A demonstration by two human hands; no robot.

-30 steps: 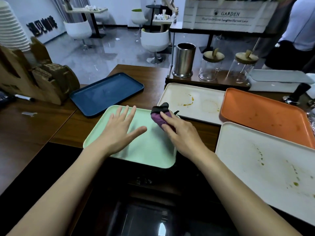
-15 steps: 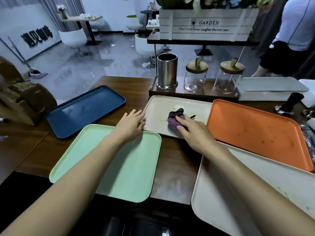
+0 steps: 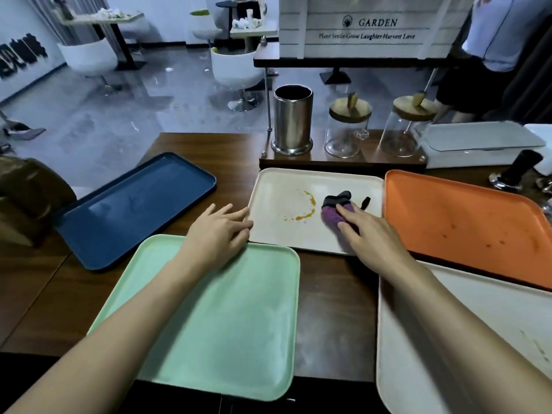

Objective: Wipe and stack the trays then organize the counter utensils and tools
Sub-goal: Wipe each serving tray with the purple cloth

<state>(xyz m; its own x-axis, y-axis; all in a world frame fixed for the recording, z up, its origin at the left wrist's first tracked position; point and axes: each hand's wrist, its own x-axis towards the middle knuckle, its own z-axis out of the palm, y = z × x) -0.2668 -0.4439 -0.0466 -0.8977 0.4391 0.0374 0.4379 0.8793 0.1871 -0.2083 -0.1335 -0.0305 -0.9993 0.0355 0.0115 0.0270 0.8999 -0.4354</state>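
Note:
A cream tray [image 3: 277,201] with a ring of orange-brown stain lies at the middle of the wooden counter. My right hand [image 3: 367,231] presses a purple and black cloth [image 3: 334,212] onto it, just right of the stain, fingers fairly straight. My left hand [image 3: 218,234] rests with its fingertips against the cream tray's left edge. A mint green tray [image 3: 227,324] lies in front of me under my left forearm. A dark blue tray [image 3: 131,207] sits to the left, an orange tray [image 3: 466,225] with small spots to the right, and a second cream tray [image 3: 507,324] at the near right.
Behind the trays a wooden shelf carries a steel cylinder [image 3: 292,121] and two glass jars [image 3: 348,127] with wooden lids. A white lidded box [image 3: 481,144] and a black tamper [image 3: 516,171] stand at the far right. A person [image 3: 493,49] stands behind the counter.
My right hand carried the cloth from the green tray onto the stained cream tray and slid it rightward. My left hand left the green tray and reached the cream tray's edge.

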